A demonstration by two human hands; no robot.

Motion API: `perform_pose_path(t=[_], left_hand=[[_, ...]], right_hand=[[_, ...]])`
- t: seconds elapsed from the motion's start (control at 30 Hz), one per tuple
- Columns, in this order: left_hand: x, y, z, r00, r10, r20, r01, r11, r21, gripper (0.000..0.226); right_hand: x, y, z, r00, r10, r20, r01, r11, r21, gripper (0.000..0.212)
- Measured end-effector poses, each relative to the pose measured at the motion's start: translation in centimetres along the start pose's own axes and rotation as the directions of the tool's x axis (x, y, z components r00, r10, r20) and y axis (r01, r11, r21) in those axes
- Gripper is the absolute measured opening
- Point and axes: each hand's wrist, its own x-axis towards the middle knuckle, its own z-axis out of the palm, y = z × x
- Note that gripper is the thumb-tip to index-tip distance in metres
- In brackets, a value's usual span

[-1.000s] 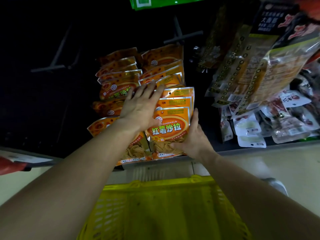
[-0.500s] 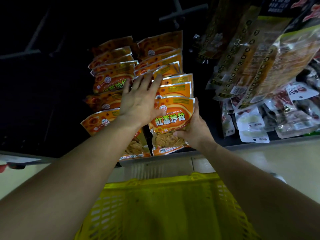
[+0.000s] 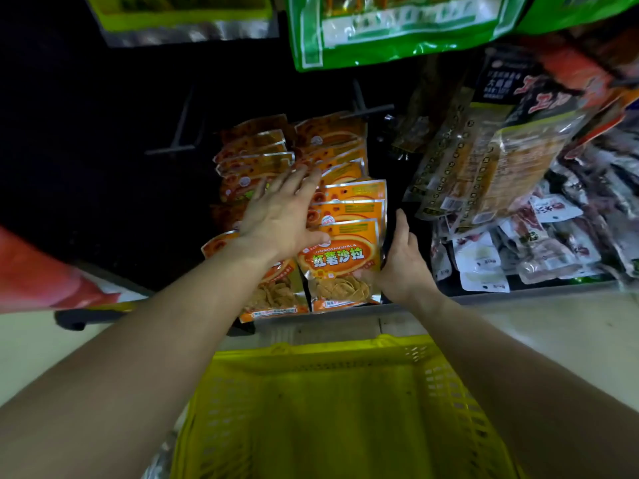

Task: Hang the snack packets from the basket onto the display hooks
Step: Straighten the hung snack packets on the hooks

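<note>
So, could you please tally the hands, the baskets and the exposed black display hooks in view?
Hands: 2, the left hand and the right hand, which grips the front orange snack packet
Yellow basket: 1
Exposed black display hooks: 2, the left hook and the right hook
Total: 5

- orange foil snack packets (image 3: 340,261), each with a red oval label and a clear window showing chips, hang in two overlapping rows, side by side
- yellow perforated plastic basket (image 3: 311,352) stands below them, open side up
- dark metal display hooks (image 3: 371,107) jut out above the rows
</note>
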Motion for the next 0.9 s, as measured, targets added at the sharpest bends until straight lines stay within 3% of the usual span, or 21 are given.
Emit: perform_pose_path(t=[0.1,0.23,0.33,0.47,0.67,0.9], left_hand=[[-2.7,-1.8,-2.0,0.998,-0.057,0.006,0.057,0.998,-0.013,0.114],[-6.8,-4.7,-2.6,0.987,-0.147,0.060,0.149,0.988,-0.045,0.115],[-8.7,-6.1,-1.9,0.978,-0.186,0.098,0.194,0.978,-0.079,0.119],[-8.6,-5.8,-0.2,0.970,-0.210,0.124,0.221,0.972,-0.083,0.125],[-6.5,-6.3,2.6,0.958,-0.262,0.115,0.273,0.958,-0.093,0.139],[-5.4,-6.9,6.8,0.968,-0.246,0.044,0.248,0.968,-0.031,0.139]], right_hand=[[-1.5,-2.2,-1.4,0.998,-0.056,-0.037,0.056,0.998,-0.023,0.122],[-3.7,-4.6,-0.9,0.973,-0.185,-0.140,0.159,0.971,-0.179,0.102],[-4.6,-5.5,1.4,0.969,-0.238,-0.064,0.216,0.945,-0.245,0.090],[-4.4,-6.3,5.7,0.975,-0.209,0.079,0.221,0.948,-0.227,0.105],[-2.3,-7.0,10.1,0.968,-0.207,0.144,0.244,0.910,-0.334,0.130],[-0.4,-6.2,12.8,0.968,-0.239,0.073,0.245,0.847,-0.471,0.141]])
